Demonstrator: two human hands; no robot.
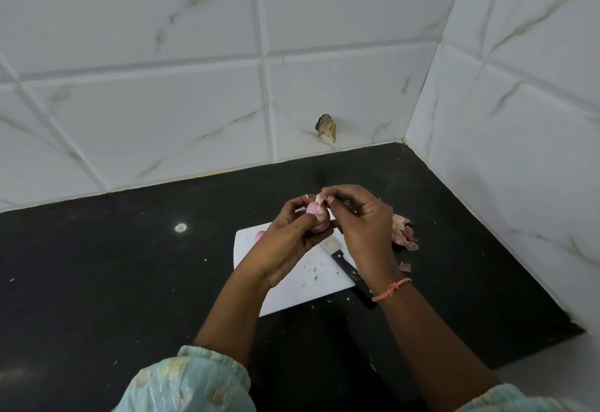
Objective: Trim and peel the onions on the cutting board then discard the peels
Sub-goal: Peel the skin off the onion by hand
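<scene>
My left hand grips a small pink onion above the white cutting board. My right hand pinches a pale strip of peel at the onion's top. A second pink onion lies on the board, partly hidden behind my left hand. A black-handled knife rests on the board's right edge, its blade partly under my right hand.
A pile of onion peels lies on the black counter right of the board, with one loose peel nearer. White tiled walls close the back and right side. A chipped hole marks the back wall.
</scene>
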